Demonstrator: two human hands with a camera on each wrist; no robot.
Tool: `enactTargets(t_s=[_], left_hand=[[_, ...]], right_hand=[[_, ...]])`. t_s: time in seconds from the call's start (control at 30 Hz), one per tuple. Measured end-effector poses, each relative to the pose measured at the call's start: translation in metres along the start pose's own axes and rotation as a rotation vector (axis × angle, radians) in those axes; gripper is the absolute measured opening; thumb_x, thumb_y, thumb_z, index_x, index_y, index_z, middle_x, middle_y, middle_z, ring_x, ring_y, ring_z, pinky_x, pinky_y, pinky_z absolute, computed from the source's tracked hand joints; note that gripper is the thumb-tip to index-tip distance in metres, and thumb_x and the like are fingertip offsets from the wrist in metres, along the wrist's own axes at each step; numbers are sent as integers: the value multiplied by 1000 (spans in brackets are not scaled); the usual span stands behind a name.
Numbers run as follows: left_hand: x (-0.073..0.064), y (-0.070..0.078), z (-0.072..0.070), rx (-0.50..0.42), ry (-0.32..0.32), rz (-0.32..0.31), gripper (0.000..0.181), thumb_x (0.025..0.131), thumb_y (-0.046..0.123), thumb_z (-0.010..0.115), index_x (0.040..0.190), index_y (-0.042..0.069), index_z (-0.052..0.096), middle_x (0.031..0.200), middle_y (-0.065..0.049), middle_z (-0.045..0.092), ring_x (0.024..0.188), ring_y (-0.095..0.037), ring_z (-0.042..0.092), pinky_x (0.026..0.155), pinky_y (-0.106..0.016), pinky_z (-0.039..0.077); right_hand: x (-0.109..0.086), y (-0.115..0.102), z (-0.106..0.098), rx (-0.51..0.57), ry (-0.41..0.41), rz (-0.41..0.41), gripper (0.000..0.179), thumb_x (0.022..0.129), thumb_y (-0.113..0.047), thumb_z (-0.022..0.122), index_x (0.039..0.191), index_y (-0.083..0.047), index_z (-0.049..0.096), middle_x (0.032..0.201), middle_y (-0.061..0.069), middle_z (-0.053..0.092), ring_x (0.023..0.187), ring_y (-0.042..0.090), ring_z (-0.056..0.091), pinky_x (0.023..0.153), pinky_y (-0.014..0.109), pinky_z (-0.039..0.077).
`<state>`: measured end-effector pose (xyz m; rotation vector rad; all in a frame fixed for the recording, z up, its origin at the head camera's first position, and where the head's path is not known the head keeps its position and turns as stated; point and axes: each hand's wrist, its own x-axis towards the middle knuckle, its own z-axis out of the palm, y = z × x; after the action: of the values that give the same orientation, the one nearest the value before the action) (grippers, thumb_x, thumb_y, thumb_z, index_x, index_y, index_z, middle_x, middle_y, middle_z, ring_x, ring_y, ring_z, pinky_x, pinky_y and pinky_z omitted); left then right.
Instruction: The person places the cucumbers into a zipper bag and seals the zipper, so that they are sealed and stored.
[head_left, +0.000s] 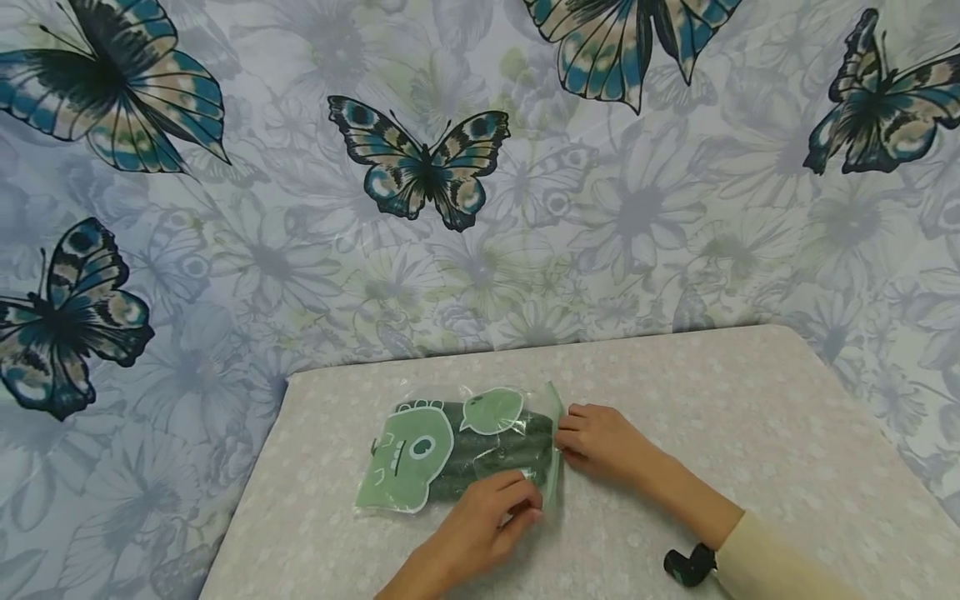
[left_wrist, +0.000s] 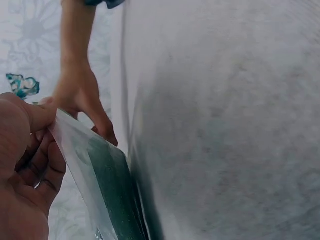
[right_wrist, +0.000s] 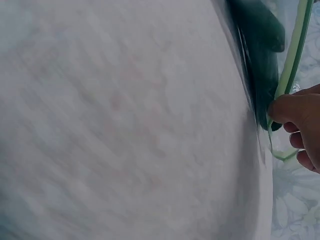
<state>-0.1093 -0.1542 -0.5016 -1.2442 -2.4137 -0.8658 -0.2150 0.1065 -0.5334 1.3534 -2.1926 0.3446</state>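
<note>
A clear plastic zip bag [head_left: 480,454] with light green cartoon dinosaur prints lies on the table, with dark green contents inside. A green strip [head_left: 552,487] runs along its right edge. My right hand [head_left: 603,440] pinches that strip between thumb and fingers, as the right wrist view shows close up. Nearer to me, my left hand [head_left: 495,517] is at the bag's front right part. In the left wrist view, the thumb and fingers of the left hand [left_wrist: 30,145] pinch the edge of the clear plastic. What the dark contents are cannot be made out.
The table [head_left: 712,400] has a pale patterned cover and stands against a wall [head_left: 600,275] with floral and butterfly print. A small black object [head_left: 688,567] is at the right wrist, beside a cream sleeve [head_left: 780,558].
</note>
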Motion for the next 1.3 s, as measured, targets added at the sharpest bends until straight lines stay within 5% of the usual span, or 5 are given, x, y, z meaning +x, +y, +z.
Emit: enactTargets(t_s=[0.2,0.53,0.77,1.0,1.3], left_hand=[[5,0,-4,-37,28,-39,7,105,22,71,100,23,66,92,13,61,79,6,55,71,-4,47],[12,7,-1,-40,13,-28,11,102,18,75,101,23,66,92,14,61,79,6,55,73,-2,45],[17,14,3,-81,-42,-92,11,100,16,77,101,21,67,89,11,60,79,5,52,73,-2,42],[19,15,12,-38,-56,-44,15,96,13,81,99,20,68,90,11,62,80,4,55,76,-1,42],[13,12,25,-10,-119,-41,17,94,15,84,97,21,68,88,11,63,79,4,56,77,2,39]], right_hand=[[6,14,2,-13,-11,32,22,83,-12,90,84,-22,70,82,-10,61,74,9,55,65,25,51],[16,43,5,-60,-69,61,22,86,-6,87,84,-21,70,80,-7,61,75,13,59,64,28,52],[23,63,16,-109,-91,44,29,89,-6,84,78,-20,62,75,-5,55,71,13,54,59,26,42],[26,82,25,-201,-67,13,20,95,-11,80,84,-19,65,83,-4,61,77,15,59,60,29,50],[11,87,25,-113,-54,171,9,97,-12,80,98,-16,72,97,-1,70,86,21,68,64,36,58]])
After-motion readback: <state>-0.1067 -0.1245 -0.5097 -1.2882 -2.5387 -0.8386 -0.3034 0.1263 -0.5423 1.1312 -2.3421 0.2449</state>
